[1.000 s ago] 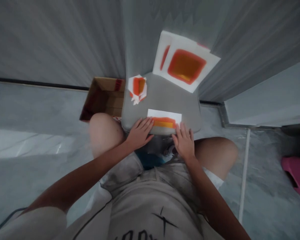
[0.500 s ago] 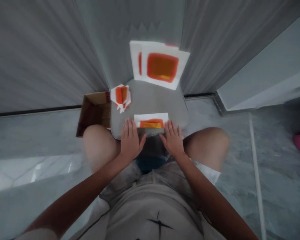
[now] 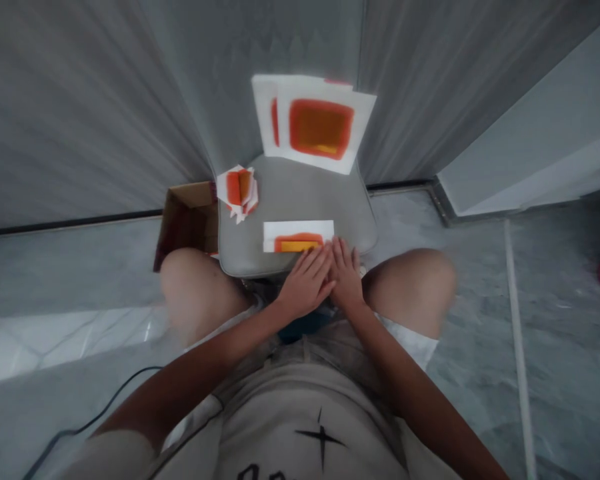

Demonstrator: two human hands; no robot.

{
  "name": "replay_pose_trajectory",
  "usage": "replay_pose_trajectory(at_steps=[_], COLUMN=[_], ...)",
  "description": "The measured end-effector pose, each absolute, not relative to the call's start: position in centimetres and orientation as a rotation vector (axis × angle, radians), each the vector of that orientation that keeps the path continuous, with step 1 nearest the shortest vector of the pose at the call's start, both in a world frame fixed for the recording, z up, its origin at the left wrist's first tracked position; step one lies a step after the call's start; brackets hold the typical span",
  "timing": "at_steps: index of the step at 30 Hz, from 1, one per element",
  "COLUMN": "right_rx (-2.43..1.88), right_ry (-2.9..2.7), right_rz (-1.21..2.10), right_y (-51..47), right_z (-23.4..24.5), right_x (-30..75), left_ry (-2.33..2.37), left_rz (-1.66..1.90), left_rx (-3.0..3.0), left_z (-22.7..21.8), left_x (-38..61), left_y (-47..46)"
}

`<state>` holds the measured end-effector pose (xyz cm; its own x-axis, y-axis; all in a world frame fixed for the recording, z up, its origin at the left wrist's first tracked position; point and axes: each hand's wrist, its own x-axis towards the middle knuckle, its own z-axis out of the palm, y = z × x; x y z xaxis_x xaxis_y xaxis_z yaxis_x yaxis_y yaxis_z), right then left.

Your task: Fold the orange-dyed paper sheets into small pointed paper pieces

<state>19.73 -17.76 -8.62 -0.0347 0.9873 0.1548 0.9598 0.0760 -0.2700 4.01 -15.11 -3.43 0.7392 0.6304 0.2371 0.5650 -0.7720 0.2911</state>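
A folded white paper strip with an orange-and-yellow patch lies flat along the front of the grey chair seat. My left hand, fingers stretched out, presses on the strip's near edge right of its middle. Close beside it, my right hand lies with straight fingers at the strip's right end. The two hands touch or nearly touch. Neither grips anything.
White sheets with an orange square lean against the chair back. A crumpled or folded red-and-white paper piece sits at the seat's left. An open cardboard box stands on the floor, left. A black cable runs at lower left.
My left hand has slid right from the strip's left end to beside my right hand, uncovering that end. My right hand has stayed near the right end.
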Motion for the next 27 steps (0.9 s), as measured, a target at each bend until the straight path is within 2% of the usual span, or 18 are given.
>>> replay_pose_trajectory(at_steps=[4,13,27], right_rx=[-1.932,-1.943,-1.865], right_ry=[-2.070,-2.012,-1.973], right_rz=[0.137,0.081,0.156], right_y=[-17.7,-17.9,-17.8], right_z=[-8.4,-8.6,-8.8], right_x=[20.0,19.5,20.3], left_ry=[1.073,1.567,1.528], left_rz=[0.331,0.272,0.683], left_rx=[2.758,2.644,2.503], left_z=[-5.4,-5.5,-7.5], left_x=[3.6,-3.8,-4.9], left_y=[-14.5,-14.5,-14.6])
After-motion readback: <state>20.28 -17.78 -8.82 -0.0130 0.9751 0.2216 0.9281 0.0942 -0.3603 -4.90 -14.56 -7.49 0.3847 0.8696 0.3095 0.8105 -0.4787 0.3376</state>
